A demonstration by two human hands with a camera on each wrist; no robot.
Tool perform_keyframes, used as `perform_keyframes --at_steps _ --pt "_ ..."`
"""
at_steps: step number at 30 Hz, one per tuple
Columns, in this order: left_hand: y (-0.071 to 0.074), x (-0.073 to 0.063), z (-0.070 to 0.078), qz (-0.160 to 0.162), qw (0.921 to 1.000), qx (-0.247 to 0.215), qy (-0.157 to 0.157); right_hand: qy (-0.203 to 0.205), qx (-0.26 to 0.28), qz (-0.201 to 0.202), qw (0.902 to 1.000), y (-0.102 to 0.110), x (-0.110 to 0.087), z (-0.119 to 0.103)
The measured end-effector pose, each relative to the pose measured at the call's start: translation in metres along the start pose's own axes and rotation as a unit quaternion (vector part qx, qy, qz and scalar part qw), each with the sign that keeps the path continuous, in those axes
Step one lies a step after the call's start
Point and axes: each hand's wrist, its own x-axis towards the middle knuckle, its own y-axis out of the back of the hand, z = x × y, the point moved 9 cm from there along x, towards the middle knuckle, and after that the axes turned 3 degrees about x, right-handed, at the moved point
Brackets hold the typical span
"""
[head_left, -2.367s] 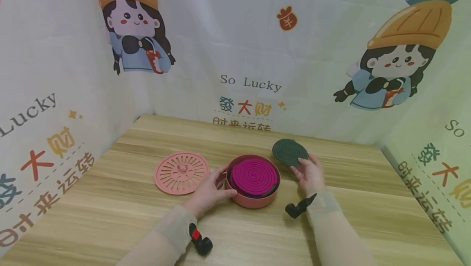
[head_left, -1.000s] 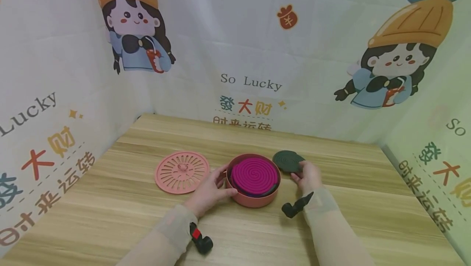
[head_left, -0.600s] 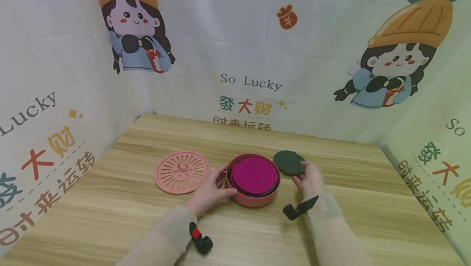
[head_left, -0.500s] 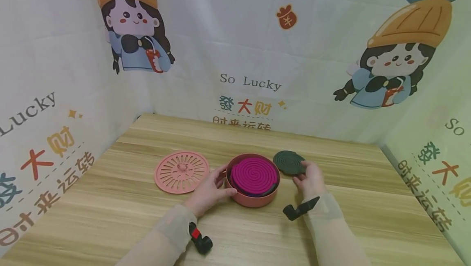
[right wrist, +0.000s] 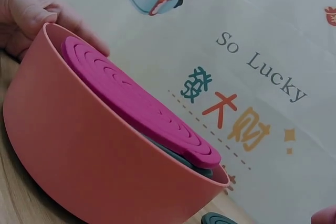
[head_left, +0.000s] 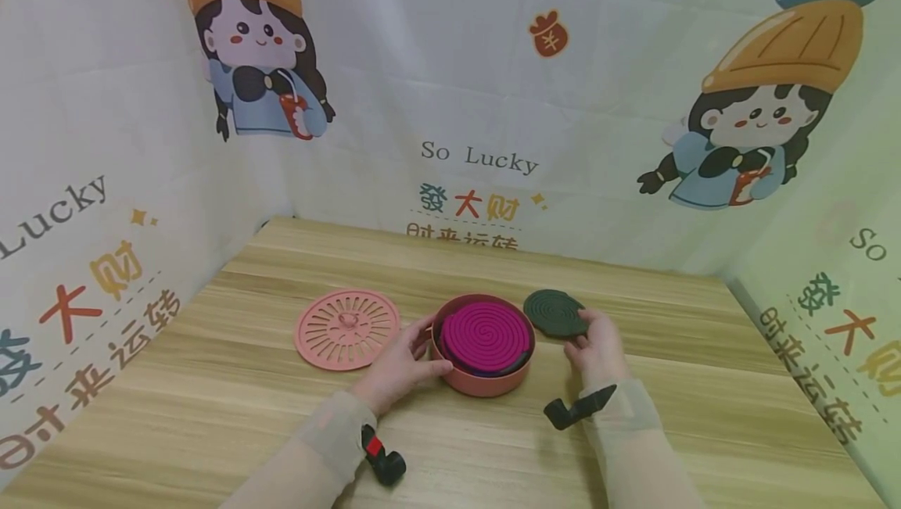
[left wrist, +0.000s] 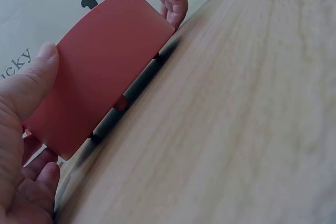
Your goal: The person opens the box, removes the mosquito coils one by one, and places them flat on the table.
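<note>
A round pink mosquito coil holder [head_left: 486, 384] stands on the table, with a magenta mosquito coil [head_left: 487, 335] lying on top inside it. Under that coil, a dark layer shows in the right wrist view. My left hand [head_left: 396, 372] grips the holder's left side, thumb on its outer wall [left wrist: 100, 72] and other fingers round the back. To the right, my right hand [head_left: 597, 345] pinches the right edge of a dark green mosquito coil [head_left: 552, 313], which lies low behind the holder's right side. In the right wrist view only a bit of this coil shows.
The pink slotted lid [head_left: 346, 329] with a small knob lies flat left of the holder, close to my left hand. Printed cloth [head_left: 479, 87] hangs round the back and sides of the wooden table [head_left: 450, 454].
My right hand has lowered the dark green coil from above the table to beside the holder, then shifted slightly right with it. My left hand has stayed on the holder.
</note>
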Motion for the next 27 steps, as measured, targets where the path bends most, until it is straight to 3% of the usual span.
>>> perform_keyframes --at_steps 3,10,21,27 --pt "0.001 0.005 -0.012 0.003 1.0000 0.000 0.001 0.001 -0.004 -0.005 1.0000 0.001 -0.001 0.000" --pt "0.001 0.006 -0.014 0.005 1.0000 0.003 -0.007 0.005 0.004 -0.022 0.9997 0.001 -0.003 0.002" --pt "0.002 0.009 -0.016 0.002 1.0000 0.004 -0.007 0.069 -0.111 0.026 0.9911 0.011 -0.004 0.000" --pt "0.002 0.007 -0.018 0.004 1.0000 0.001 -0.001 0.089 -0.139 -0.011 0.9862 0.003 -0.006 0.001"
